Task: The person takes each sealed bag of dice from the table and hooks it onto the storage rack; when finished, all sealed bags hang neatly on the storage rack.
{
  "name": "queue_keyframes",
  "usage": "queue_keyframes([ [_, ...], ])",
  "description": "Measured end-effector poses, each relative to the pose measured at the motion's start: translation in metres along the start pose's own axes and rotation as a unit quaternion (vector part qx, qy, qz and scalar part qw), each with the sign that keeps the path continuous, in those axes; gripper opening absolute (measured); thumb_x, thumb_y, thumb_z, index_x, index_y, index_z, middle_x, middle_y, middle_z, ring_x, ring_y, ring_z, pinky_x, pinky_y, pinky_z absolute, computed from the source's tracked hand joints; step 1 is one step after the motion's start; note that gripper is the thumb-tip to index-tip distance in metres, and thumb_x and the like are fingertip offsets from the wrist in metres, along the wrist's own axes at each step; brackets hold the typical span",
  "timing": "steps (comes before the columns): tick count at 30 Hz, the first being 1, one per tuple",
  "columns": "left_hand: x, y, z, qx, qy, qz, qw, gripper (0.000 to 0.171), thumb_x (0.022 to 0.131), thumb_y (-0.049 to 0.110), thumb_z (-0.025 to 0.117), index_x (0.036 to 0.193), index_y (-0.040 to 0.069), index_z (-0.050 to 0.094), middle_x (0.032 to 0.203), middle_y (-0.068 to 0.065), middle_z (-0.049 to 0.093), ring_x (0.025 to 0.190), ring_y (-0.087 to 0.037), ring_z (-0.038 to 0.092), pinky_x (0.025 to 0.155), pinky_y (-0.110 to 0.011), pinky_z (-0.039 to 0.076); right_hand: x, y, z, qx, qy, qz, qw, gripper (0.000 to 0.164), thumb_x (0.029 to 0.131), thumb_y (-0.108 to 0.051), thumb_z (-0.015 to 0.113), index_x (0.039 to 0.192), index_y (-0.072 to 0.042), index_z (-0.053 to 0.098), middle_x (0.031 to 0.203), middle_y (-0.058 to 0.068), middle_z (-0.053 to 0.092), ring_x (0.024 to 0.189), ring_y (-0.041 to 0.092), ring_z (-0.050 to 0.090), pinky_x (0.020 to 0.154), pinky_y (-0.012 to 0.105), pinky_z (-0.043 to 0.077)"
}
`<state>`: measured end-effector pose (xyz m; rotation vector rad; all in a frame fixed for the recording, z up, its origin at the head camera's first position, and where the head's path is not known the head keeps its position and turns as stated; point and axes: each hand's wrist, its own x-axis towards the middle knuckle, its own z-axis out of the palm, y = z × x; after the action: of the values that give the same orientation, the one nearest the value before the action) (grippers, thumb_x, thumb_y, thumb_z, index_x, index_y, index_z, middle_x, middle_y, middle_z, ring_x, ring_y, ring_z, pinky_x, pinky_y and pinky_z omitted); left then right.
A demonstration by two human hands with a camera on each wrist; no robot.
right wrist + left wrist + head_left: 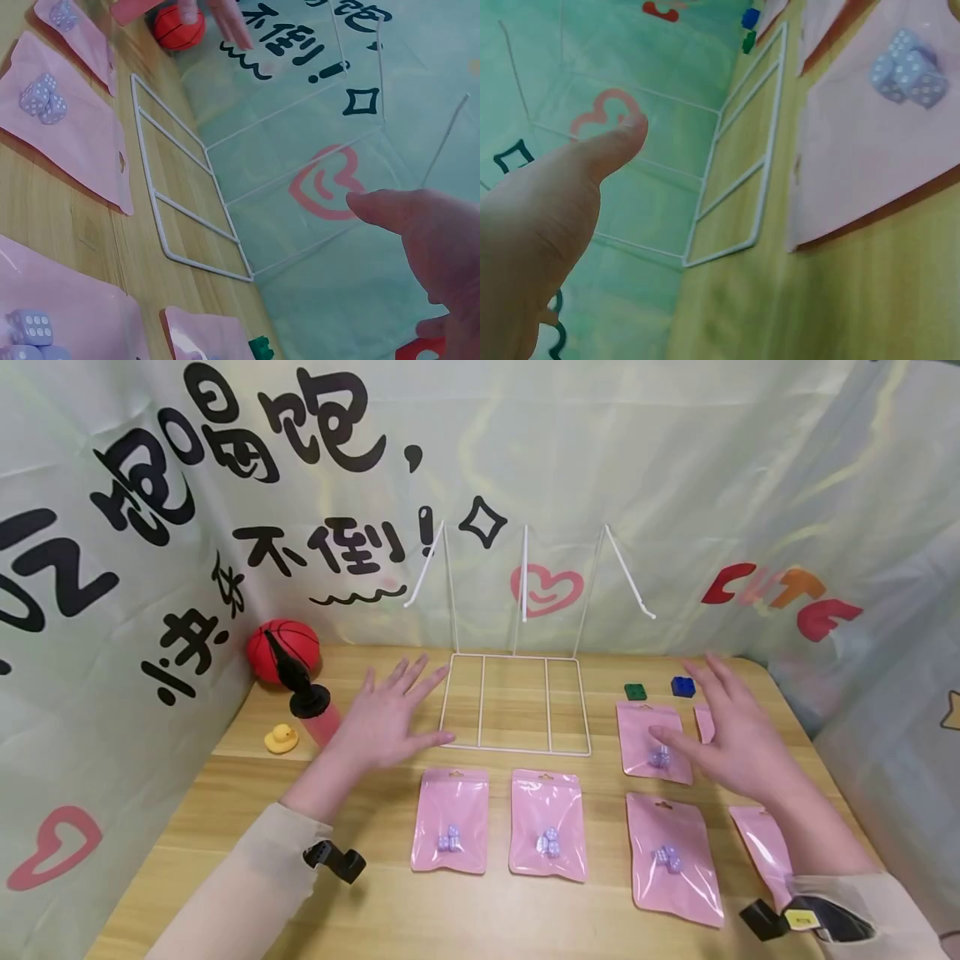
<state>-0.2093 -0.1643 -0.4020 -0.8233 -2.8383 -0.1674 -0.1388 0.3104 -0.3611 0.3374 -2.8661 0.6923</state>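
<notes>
Nearest the viewer, a person's two pale sleeves (243,881) are reaching in from the bottom corners, each wrist bearing a small black camera (335,860). Below them a light wooden table (375,843) is stretching away. On its near half, two pink bags (450,810) are lying side by side at the centre, each showing lilac dice (449,839) through its front. Four more bags (667,822) are lying at the right, two of them partly hidden by the right arm.

The right hand (738,739) is hovering over this right group, its fingers extended and thumb spread wide, holding nothing. The left hand (390,718) is hovering beside the rack's left side, fingers straight and fanned, also holding nothing; whether its thumb is touching the wire, I cannot tell.

A white wire rack (547,706) is standing beyond the central bags, its three prongs rising at the back. Left of it are sitting a yellow duck (282,739), a black-topped pump (309,700) and a red basketball (288,647); to its right, a green block (635,692) and a blue block (682,686). Farthest off, a pale cloth (660,468) is hanging, showing black Chinese lettering and pink hearts.
</notes>
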Motion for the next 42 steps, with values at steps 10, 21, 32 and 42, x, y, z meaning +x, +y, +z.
queue_keyframes([
  [10, -0.005, -0.011, 0.022, -0.130, -0.015, -0.020, 0.9911, 0.091, 0.094, 0.060, 0.075, 0.168, 0.031, 0.031, 0.173, -0.003, 0.026, 0.142, -0.044, 0.049, 0.112, -0.068, 0.040, -0.003, 0.016, 0.007, 0.101, -0.028, 0.064, 0.993, 0.101, 0.094, -0.037, 0.083, 0.166, -0.002, 0.023, 0.162, 0.033, 0.028, 0.138, 0.061, 0.038, 0.098, 0.081, 0.041],
  [21, 0.003, -0.020, 0.046, -0.192, -0.042, 0.008, 0.9805, 0.071, 0.097, 0.049, 0.076, 0.156, 0.014, 0.055, 0.166, -0.010, 0.042, 0.149, -0.035, 0.043, 0.120, -0.055, 0.036, -0.006, 0.038, 0.022, 0.159, -0.072, 0.153, 0.973, 0.098, 0.098, -0.047, 0.076, 0.166, 0.000, 0.023, 0.163, 0.032, 0.032, 0.138, 0.058, 0.042, 0.102, 0.070, 0.047],
  [32, 0.008, -0.020, 0.072, -0.190, -0.059, 0.038, 0.9794, 0.060, 0.099, 0.043, 0.077, 0.147, 0.009, 0.063, 0.156, -0.010, 0.053, 0.143, -0.032, 0.051, 0.120, -0.048, 0.038, -0.009, 0.059, 0.044, 0.144, -0.072, 0.187, 0.969, 0.097, 0.097, -0.052, 0.076, 0.160, 0.007, 0.032, 0.154, 0.037, 0.039, 0.134, 0.058, 0.044, 0.104, 0.068, 0.047],
  [42, 0.004, -0.023, 0.085, -0.178, -0.076, 0.046, 0.9801, 0.049, 0.103, 0.039, 0.072, 0.141, 0.007, 0.069, 0.149, -0.009, 0.061, 0.142, -0.027, 0.053, 0.118, -0.048, 0.040, -0.007, 0.064, 0.057, 0.126, -0.085, 0.223, 0.963, 0.097, 0.095, -0.047, 0.080, 0.154, 0.016, 0.035, 0.149, 0.041, 0.044, 0.132, 0.057, 0.047, 0.107, 0.067, 0.045],
])
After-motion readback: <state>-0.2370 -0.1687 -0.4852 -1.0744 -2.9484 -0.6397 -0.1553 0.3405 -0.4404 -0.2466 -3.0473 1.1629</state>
